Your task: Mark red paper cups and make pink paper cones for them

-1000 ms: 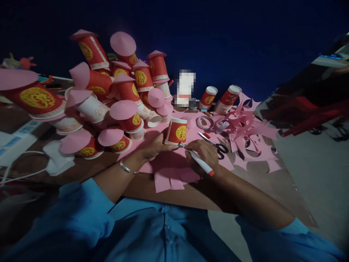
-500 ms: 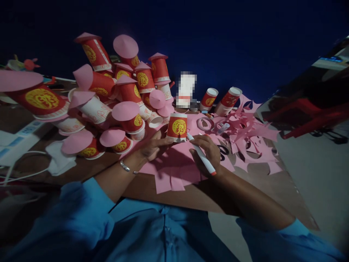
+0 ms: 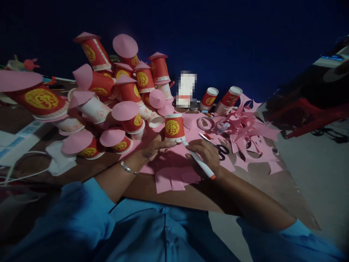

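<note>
A paper cup (image 3: 172,128), wrapped in red with a round yellow emblem, is held by my left hand (image 3: 156,146); fingers and thumb close on its lower edge. My right hand (image 3: 205,153) grips a white marker (image 3: 200,164) with an orange-red end cap. The marker's tip is at the cup's white lower rim, where small reddish marks show. Below the cup lie pink paper sheets (image 3: 174,178). Just beyond my right hand are scissors (image 3: 223,150) with black handles.
Many red and white cups with pink cone tops (image 3: 125,111) are stacked at left. Two plain-topped cups (image 3: 229,100) stand at the back. Pink paper scraps (image 3: 253,138) cover the right side, near a tape roll (image 3: 205,123). A white face mask (image 3: 60,158) lies at left.
The cup has turned in my left hand and shifted slightly left. My right hand drew the marker back from the rim, then brought its tip there again.
</note>
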`<state>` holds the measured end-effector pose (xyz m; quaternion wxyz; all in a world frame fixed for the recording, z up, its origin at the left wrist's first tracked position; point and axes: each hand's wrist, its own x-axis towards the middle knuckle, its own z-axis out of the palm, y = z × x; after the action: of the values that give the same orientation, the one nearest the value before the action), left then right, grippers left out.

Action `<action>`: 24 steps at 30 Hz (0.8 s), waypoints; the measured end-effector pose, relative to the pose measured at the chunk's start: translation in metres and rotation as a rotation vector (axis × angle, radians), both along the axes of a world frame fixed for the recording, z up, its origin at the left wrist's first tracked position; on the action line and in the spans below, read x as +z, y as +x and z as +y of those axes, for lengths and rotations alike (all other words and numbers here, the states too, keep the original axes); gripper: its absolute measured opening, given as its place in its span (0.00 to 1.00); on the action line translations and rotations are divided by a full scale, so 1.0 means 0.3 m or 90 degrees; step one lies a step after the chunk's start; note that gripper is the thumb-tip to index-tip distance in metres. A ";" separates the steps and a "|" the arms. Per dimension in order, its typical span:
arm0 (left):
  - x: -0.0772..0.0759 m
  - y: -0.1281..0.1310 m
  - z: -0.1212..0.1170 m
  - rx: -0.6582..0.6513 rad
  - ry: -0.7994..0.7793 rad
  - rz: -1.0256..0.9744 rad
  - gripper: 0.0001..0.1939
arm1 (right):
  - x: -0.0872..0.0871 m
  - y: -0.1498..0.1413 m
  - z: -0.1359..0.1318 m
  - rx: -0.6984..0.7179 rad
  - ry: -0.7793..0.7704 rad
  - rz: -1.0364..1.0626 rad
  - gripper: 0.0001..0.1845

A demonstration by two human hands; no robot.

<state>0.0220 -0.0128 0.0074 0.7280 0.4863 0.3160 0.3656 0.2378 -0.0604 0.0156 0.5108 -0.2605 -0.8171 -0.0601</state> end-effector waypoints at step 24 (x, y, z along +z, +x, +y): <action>0.006 0.012 -0.006 -0.010 0.006 -0.020 0.42 | 0.021 -0.020 -0.008 -0.029 0.009 0.008 0.04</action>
<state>0.0256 -0.0147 0.0094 0.7332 0.4865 0.2993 0.3690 0.2318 -0.0627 0.0220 0.5165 -0.2761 -0.8070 -0.0756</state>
